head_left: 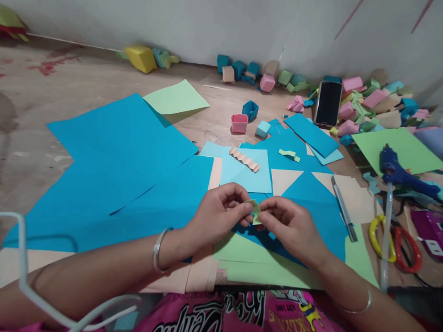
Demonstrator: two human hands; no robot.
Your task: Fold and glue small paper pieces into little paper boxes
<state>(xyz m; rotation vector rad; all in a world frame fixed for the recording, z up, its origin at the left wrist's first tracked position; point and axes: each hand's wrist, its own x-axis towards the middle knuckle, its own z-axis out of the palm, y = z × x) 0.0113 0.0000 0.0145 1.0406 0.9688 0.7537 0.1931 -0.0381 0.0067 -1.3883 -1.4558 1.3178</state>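
Between my two hands is a small folded strip of light green paper (255, 211). My left hand (225, 209) pinches its left side between thumb and fingers. On the other side, the thumb and fingertips of my right hand (290, 224) close on the strip. Blue paper sheets (177, 198) lie under and around both hands. Just beyond them, a peach zigzag-folded strip (244, 159) rests on a light blue square of paper (246, 179). Another small green folded strip (289, 155) lies on blue paper to the right.
A craft knife (343, 208), scissors (405, 247) and a blue glue gun (392, 164) lie at the right. Small paper boxes, one pink (239, 123), stand farther back. A phone (328, 103) leans against piled paper pieces by the wall. A white cable (25, 265) loops at lower left.
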